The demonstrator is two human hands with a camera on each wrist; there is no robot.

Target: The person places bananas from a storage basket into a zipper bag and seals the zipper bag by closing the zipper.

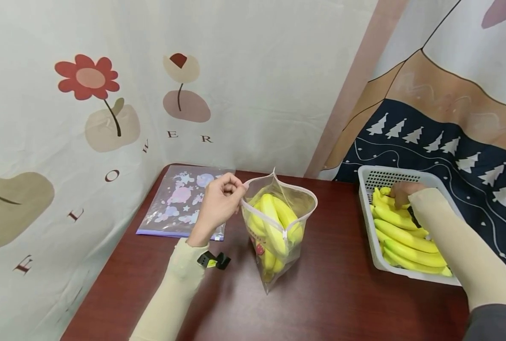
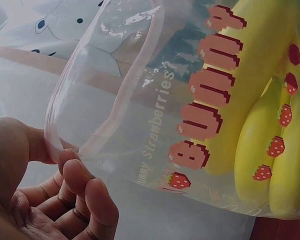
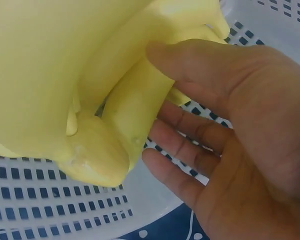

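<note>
Head view: bag [image 1: 278, 232] on desk [image 1: 338, 293], unzipped, part-filled with bananas [image 1: 283, 210]; left grip [image 1: 218, 201] pinches its rim at 9 o'clock. Basket [image 1: 389, 176] at bag's 3 o'clock: more bananas [image 1: 410, 237] unbagged; right grip [image 1: 399, 192] at one, cannot tell whether held. Judged partway.

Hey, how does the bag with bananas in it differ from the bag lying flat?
The banana bag gapes open with bananas inside; the flat bag lies on the table. The banana bag has a pale pink zip edge, the flat bag a purple one. Both are see-through plastic with printed designs.
</note>
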